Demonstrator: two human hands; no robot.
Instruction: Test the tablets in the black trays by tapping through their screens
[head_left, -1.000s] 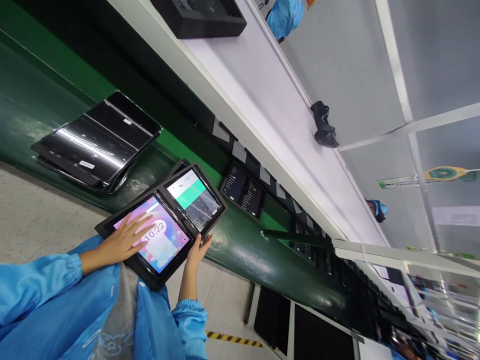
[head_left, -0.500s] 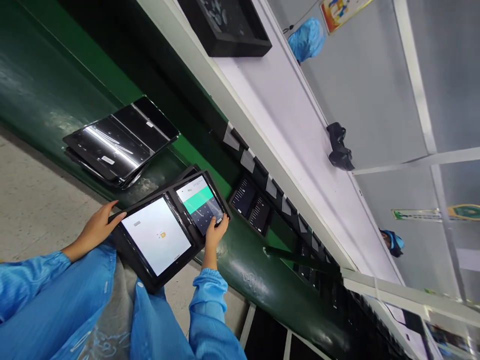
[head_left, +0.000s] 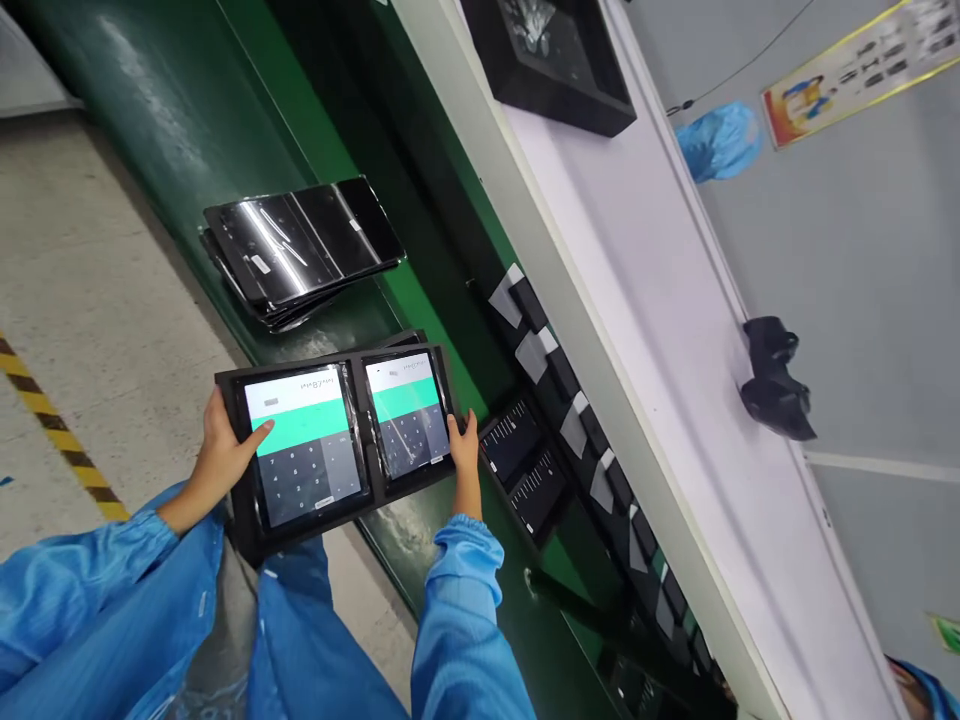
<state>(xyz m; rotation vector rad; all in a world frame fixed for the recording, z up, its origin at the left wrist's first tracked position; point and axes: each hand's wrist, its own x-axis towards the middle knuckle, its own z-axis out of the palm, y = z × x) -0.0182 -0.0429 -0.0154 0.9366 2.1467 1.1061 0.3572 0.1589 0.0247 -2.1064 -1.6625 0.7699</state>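
Observation:
A black foam-like tray [head_left: 246, 530] holding two tablets side by side is between my hands, above my lap. The left tablet [head_left: 307, 455] and the right tablet [head_left: 407, 415] both show a calculator screen with a green band and number keys. My left hand [head_left: 216, 455] is closed round the tray's left end, its thumb lying on the left tablet's screen. Gripping the right end, my right hand [head_left: 464, 455] has its fingertips at the right tablet's edge. The fingers under the tray are hidden. Behind its upper edge, part of another black tray [head_left: 409, 338] shows.
On the green conveyor belt [head_left: 161, 110] lies a stack of glossy dark panels [head_left: 307, 245]. Another tray with two dark-screened tablets [head_left: 525, 470] is to the right. A white shelf [head_left: 622, 250] runs alongside, bearing a black box [head_left: 566, 110]. Beyond it shows a person's blue cap [head_left: 720, 142].
The left tablet's screen has gone from a white page with a small orange icon to the calculator. My left thumb has moved onto it. The tray has turned more level, and the view has shifted.

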